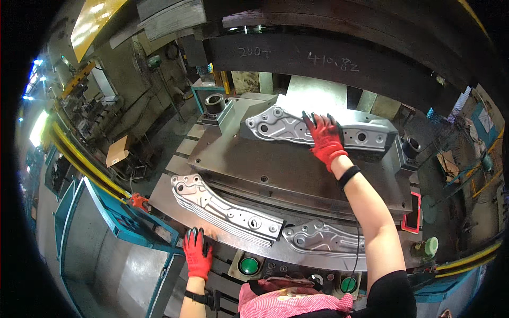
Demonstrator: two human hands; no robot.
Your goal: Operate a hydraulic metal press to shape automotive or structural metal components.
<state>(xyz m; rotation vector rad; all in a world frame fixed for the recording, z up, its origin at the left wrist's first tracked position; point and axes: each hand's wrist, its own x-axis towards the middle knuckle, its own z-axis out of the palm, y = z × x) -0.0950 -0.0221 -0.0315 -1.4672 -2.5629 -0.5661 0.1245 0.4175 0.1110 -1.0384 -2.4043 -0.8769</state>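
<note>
My right hand (pixel 326 135), in a red glove with black fingertips, lies with fingers spread on a stamped metal bracket (pixel 366 136). That long grey bracket, with round holes and raised ribs, rests on the lower press die (pixel 286 164). My left hand (pixel 196 253), gloved the same way, rests fingers out at the near table edge and holds nothing. Just beyond it lies a neat stack of similar brackets (pixel 225 209). To the right of the stack sits another bracket (pixel 323 238), partly crossed by a black cable.
The dark upper press block (pixel 297 50) hangs over the far side. Guide bushings (pixel 214 104) stand at the die's corners. Green buttons (pixel 248 265) line the front edge. A blue-framed metal bin (pixel 127 275) is at left, and a green-capped bottle (pixel 426 246) stands at right.
</note>
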